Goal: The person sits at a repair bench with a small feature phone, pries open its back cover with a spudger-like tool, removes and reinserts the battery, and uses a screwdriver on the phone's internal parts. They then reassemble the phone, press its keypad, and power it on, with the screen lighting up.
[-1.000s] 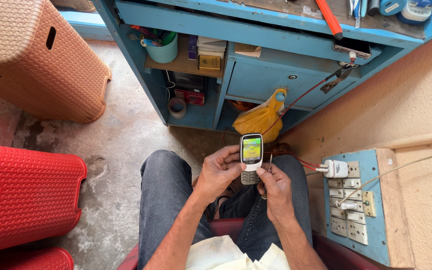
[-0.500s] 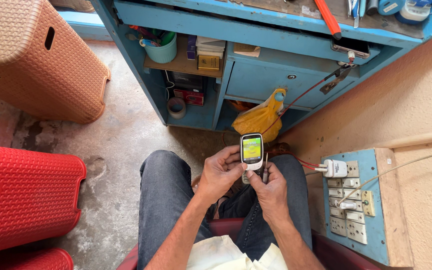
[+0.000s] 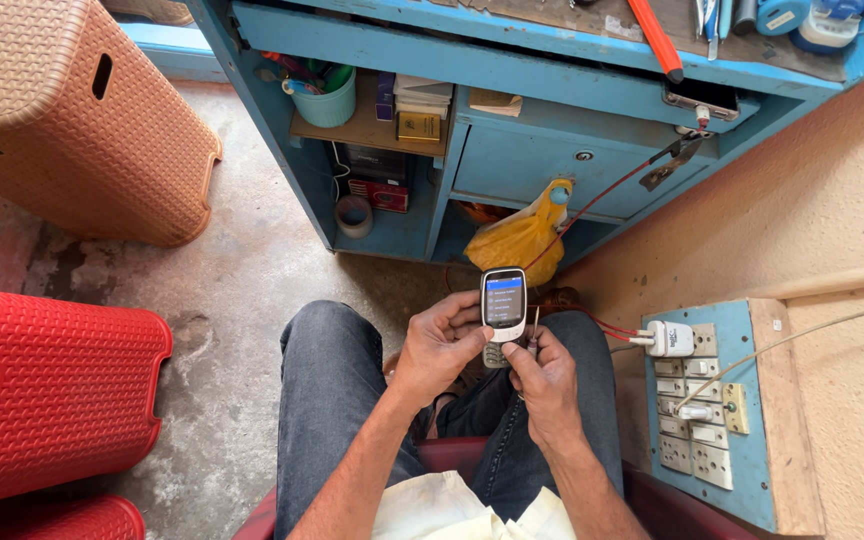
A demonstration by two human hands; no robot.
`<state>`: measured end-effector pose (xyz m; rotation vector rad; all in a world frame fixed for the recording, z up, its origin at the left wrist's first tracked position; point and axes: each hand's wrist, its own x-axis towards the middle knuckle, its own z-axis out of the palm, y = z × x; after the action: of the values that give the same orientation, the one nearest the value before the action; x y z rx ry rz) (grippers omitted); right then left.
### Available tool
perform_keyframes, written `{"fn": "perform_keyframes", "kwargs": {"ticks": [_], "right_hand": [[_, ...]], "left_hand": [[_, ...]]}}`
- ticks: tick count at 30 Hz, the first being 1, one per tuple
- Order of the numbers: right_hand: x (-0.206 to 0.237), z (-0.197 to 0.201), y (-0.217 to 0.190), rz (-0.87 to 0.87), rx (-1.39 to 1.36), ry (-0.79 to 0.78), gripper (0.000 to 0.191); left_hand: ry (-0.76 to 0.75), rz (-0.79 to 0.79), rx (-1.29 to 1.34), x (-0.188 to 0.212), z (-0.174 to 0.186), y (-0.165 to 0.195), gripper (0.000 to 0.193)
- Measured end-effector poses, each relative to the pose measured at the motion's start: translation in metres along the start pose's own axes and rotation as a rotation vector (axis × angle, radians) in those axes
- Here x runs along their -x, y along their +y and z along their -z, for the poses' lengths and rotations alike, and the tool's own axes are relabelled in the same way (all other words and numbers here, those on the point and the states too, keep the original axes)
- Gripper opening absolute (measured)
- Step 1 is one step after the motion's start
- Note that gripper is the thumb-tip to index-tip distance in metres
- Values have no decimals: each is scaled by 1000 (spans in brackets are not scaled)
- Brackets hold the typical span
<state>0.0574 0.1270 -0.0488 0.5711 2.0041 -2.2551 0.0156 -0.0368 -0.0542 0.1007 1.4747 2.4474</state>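
At frame centre, the left hand (image 3: 439,345) and right hand (image 3: 544,378) hold a small phone (image 3: 503,305) upright over the lap, its screen lit blue. The left fingers wrap its left edge; the right thumb rests on the keypad below the screen. Just above the phone a yellow bag (image 3: 520,238) hangs from a blue cabinet (image 3: 512,160). At lower right is a blue switchboard (image 3: 704,400) with a white plug (image 3: 670,338). At lower left lies a red stool (image 3: 42,390), at upper left a brown stool (image 3: 72,120).

Concrete floor (image 3: 232,290) carried brown woven stool (image 3: 72,120) and red woven stool (image 3: 42,390) at left; blue desk (image 3: 512,70) stood at far edge.
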Motion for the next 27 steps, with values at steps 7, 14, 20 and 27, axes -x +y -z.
{"fn": "perform_keyframes", "kwargs": {"ticks": [7, 14, 20, 27], "right_hand": [[-2, 4, 0, 5, -35, -21, 15], [-4, 6, 2, 18, -67, -12, 14], [-1, 1, -5, -5, -26, -60, 24], [3, -8, -11, -36, -12, -40, 35]], "left_hand": [[-13, 7, 38, -2, 0, 0, 46], [-18, 9, 61, -4, 2, -2, 46], [8, 3, 37, -4, 1, 0, 46], [6, -12, 27, -4, -1, 1, 47]]}}
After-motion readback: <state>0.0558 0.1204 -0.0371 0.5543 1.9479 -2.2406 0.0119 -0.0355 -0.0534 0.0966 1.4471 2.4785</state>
